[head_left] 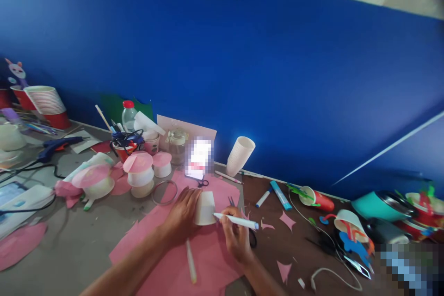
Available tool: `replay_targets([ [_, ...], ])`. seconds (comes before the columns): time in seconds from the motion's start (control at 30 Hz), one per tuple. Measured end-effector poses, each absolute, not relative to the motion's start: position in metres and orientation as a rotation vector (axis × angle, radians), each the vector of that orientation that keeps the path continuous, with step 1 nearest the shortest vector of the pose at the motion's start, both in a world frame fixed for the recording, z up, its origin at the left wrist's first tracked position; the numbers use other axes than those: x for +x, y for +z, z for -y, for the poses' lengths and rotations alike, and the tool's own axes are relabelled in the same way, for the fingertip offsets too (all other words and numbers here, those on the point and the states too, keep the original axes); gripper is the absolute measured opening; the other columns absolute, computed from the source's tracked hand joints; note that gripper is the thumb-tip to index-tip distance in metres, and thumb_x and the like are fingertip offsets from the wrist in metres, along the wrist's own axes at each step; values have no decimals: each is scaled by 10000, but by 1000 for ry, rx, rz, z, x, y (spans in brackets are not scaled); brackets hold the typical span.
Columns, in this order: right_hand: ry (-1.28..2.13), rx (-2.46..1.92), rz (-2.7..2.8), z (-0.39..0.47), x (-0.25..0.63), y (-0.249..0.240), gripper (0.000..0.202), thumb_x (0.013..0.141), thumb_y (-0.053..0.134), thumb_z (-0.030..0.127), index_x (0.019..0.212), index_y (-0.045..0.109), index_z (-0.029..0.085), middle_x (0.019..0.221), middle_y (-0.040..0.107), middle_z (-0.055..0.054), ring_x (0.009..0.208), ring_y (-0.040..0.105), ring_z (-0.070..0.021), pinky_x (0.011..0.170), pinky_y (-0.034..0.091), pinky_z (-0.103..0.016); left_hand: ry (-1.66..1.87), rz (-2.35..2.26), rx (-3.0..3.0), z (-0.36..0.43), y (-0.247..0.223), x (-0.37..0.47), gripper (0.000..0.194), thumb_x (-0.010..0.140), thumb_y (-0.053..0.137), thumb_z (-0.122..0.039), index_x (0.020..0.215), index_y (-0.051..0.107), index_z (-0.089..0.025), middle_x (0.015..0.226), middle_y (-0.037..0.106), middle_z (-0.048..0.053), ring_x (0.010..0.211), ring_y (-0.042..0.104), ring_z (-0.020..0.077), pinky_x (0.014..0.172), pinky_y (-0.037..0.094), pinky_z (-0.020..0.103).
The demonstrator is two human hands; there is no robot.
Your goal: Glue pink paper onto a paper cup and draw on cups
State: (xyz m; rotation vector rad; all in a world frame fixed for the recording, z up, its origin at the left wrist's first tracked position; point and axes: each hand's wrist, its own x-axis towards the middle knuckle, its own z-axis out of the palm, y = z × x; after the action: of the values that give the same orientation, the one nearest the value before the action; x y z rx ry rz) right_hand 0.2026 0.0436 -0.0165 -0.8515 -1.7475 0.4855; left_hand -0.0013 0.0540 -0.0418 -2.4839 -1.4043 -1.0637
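My left hand [184, 212] is closed around the side of a white paper cup [207, 208], which stands with its wide end down on pink paper [208, 263]. In my right hand [236, 238] is a white marker [243, 222] with a blue end, its tip at the cup's right side. A second white marker [190, 263] lies on the pink paper between my forearms. Scissors [253, 239] with dark handles lie partly hidden behind my right hand.
A lit screen [198, 159], blurred out, leans behind the cup. Stacked white cups [240, 155] stand by the blue wall [277, 78]. Pink-topped cups [140, 171] and a glue gun [62, 145] are on the left. Paper scraps [287, 221], a cable [333, 272] and a red cup [322, 200] lie right.
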Motion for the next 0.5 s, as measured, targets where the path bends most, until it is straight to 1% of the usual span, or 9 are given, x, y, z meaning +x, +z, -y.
replay_targets([
  [0.1,487,-844,1774,-44,202,-16,257,1048,422,337,876,583,236,739,608,-32,621,596,-184,521,552,-319,-1090,1391,-2467,-55,-41,0,745,801,644,-270,1447,322,-89,1257,645,232,1160,631,376,1042,480,641],
  [0.2,503,-845,1768,-45,201,-13,260,1040,426,334,854,578,235,726,605,-23,600,580,-177,495,529,-304,-1117,1397,-2448,-56,-41,1,724,806,630,-258,1442,321,-101,1247,648,228,1145,640,367,1042,478,640],
  [0.33,536,-828,1730,-49,198,-10,289,1037,432,351,823,581,227,663,580,-1,546,551,-164,463,508,-280,-1136,1423,-2458,-56,-42,1,708,788,647,-246,1417,344,-124,1224,661,202,1128,651,352,1042,485,618],
  [0.4,569,-822,1693,-51,197,-9,307,1044,419,344,806,575,228,625,557,10,513,533,-160,440,496,-271,-1134,1441,-2463,-56,-44,0,725,778,656,-251,1419,341,-128,1219,665,197,1124,655,355,1037,491,608],
  [0.5,594,-808,1673,-52,196,-9,297,1043,428,345,818,588,235,634,563,8,521,544,-165,453,515,-276,-1130,1437,-2458,-56,-47,-1,766,782,671,-286,1441,318,-117,1244,658,217,1149,646,374,1040,484,618],
])
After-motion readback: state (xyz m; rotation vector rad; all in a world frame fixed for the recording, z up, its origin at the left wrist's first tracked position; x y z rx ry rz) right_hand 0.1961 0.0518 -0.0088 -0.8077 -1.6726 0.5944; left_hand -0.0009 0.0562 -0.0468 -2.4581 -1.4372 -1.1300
